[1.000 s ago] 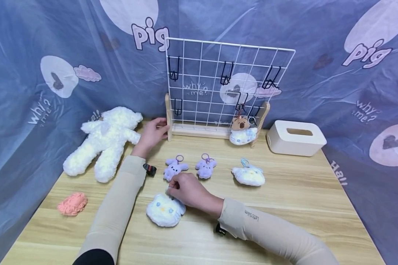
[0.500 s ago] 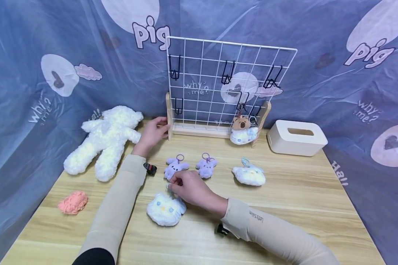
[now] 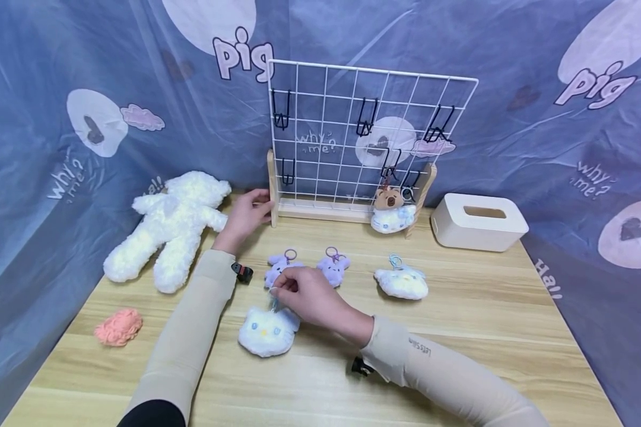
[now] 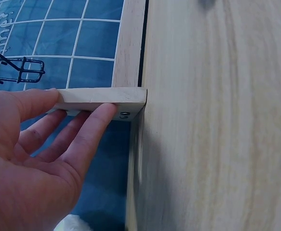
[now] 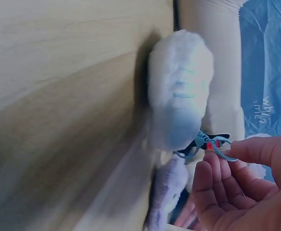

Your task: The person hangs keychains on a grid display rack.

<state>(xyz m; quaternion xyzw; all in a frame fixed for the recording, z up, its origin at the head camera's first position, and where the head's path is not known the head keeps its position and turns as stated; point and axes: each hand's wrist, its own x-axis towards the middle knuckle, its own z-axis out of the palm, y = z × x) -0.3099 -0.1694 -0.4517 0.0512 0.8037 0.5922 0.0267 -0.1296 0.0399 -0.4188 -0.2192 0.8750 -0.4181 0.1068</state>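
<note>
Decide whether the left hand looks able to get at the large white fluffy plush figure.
Likely yes: the left hand touches the pale wooden post, but the plush figure lies close beside it, with nothing visible between.

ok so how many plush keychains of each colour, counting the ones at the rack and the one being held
White: 3 (the held keychain, the loose white keychain on the table, the hanging white keychain at the rack)
Purple: 2 (the left bunny, the right bunny)
Brown: 1 (the bear at the rack)
Total: 6
</note>
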